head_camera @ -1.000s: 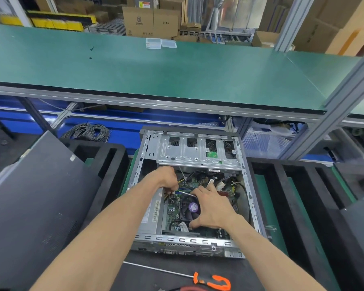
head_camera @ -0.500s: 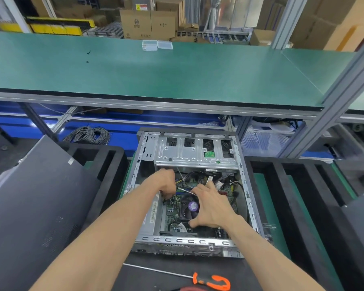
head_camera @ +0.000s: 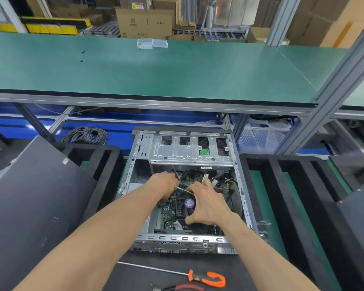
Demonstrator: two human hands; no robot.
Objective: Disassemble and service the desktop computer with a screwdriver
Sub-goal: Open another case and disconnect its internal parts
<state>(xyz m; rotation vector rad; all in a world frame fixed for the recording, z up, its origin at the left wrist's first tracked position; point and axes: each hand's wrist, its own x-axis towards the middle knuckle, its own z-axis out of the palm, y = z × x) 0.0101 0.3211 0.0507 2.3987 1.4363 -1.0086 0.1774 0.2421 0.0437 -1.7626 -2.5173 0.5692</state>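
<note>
Desktop computer (head_camera: 184,192) lying open on its side, both hands reaching inside it. Left hand (head_camera: 164,181) curling its fingers round something thin and metallic (head_camera: 184,190); what it is, cannot tell. Right hand (head_camera: 208,203) just beside the left, fingers spreading wide over the cooler fan (head_camera: 186,206), thumb resting at the fan's near edge. Screwdriver (head_camera: 206,278), orange handle, lying untouched on the dark mat, well behind both wrists, nearer the body.

My PC chassis (head_camera: 189,153): bare galv. sheet metal, dull sheen. Shelf top (head_camera: 156,68): matt green mat, smooth. Trays (head_camera: 267,185): black foam, rough. Screwdriver (head_camera: 206,278): glossy orange plastic handle, steel shaft.
</note>
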